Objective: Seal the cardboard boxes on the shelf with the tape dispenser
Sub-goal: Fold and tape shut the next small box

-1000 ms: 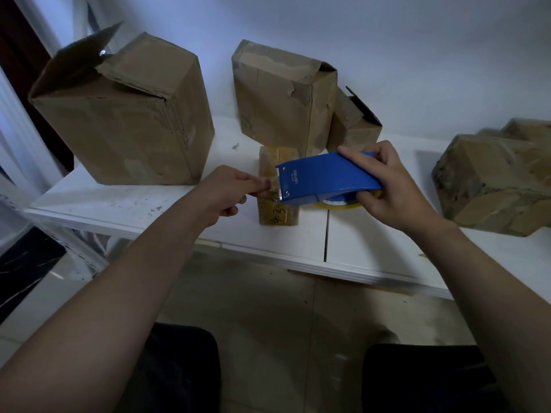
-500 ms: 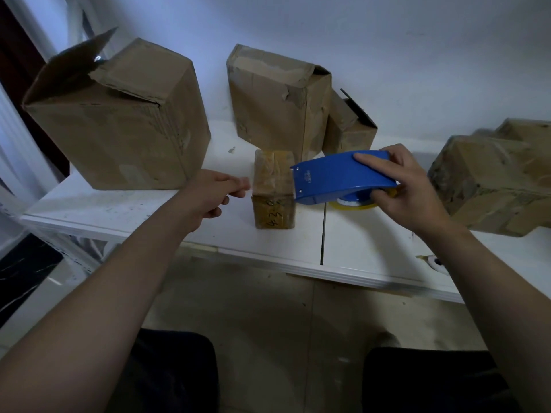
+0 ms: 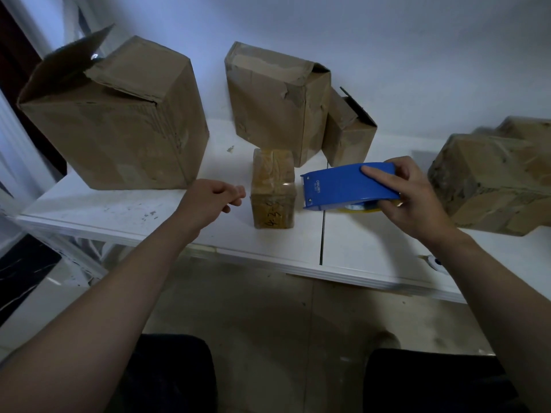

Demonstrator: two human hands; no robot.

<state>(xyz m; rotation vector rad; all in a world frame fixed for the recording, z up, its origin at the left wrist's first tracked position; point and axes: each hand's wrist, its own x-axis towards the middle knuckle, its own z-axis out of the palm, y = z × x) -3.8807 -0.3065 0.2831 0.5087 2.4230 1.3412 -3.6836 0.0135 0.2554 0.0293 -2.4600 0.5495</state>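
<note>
A plain white wall (image 3: 417, 55) rises behind the white shelf (image 3: 372, 251), above a dim, stained beige floor (image 3: 268, 323).

smooth blue plastic tape dispenser (image 3: 347, 186); small brown cardboard box (image 3: 272, 192) wrapped in glossy clear tape; matt white scuffed shelf board (image 3: 366, 248).
</note>
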